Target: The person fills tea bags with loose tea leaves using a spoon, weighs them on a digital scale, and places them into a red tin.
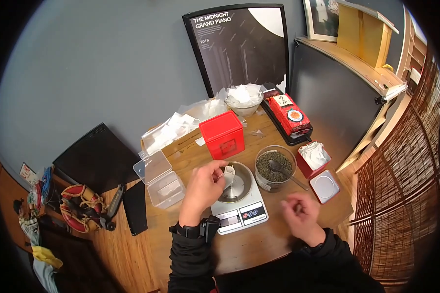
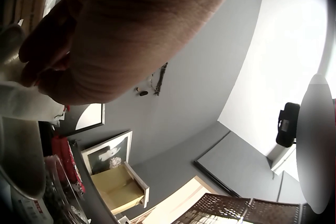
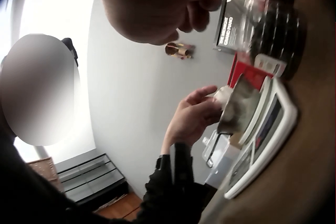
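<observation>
My left hand (image 1: 204, 186) pinches a small white tea bag (image 1: 229, 172) by its edge. It hangs over the steel bowl (image 1: 248, 188) that sits on a white kitchen scale (image 1: 239, 215). To the right of the scale, my right hand (image 1: 302, 215) hovers with loosely curled fingers and nothing visible in them. Close to it stands a clear round tub (image 1: 264, 181) of dried green tea leaves, and a metal spoon (image 1: 298, 182) leans in the leaves. In the right wrist view the same tub (image 3: 270, 37) shows beside the curled fingers (image 3: 198, 16).
A red tin (image 1: 223, 134) stands behind the scale. At the left is an open clear plastic box (image 1: 165, 189); white bags (image 1: 173, 128) fill a carton behind it. On the right are an open red tin of white bags (image 1: 314, 155), its lid (image 1: 324, 186) and a red tea pack (image 1: 289, 116).
</observation>
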`<control>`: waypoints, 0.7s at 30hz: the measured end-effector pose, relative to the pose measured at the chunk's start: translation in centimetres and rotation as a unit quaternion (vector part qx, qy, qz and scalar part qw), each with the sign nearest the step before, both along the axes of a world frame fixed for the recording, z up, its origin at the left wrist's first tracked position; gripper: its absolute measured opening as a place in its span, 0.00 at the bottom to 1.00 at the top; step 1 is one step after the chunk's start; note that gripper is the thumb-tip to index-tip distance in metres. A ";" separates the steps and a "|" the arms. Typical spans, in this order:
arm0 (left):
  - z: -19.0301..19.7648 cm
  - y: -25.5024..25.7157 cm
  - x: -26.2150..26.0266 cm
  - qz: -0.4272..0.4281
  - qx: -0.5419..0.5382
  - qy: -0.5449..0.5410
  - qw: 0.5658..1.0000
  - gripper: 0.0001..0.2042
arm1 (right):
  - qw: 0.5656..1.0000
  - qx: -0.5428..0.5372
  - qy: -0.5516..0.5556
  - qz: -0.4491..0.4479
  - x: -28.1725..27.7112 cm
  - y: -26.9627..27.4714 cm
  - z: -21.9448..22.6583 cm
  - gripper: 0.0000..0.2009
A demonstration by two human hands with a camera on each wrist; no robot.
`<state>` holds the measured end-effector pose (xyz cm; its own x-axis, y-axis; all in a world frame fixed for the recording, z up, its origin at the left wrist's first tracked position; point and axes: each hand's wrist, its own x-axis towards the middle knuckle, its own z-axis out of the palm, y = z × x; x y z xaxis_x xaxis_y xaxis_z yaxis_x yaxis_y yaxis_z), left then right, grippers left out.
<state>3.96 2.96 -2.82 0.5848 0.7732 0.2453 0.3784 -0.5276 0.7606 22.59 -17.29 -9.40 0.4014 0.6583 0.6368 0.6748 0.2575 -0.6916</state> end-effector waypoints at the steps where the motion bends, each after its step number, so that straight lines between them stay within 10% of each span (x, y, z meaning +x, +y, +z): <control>1: 0.0 -0.1 0.1 -0.001 0.003 -0.001 1.000 0.16 | 1.000 0.000 0.001 -0.002 -0.7 1.0 0.5 0.13; 21: -0.1 0.1 -0.3 -0.005 0.011 0.019 1.000 0.15 | 0.995 -0.037 -0.031 0.084 -4.2 11.9 1.7 0.03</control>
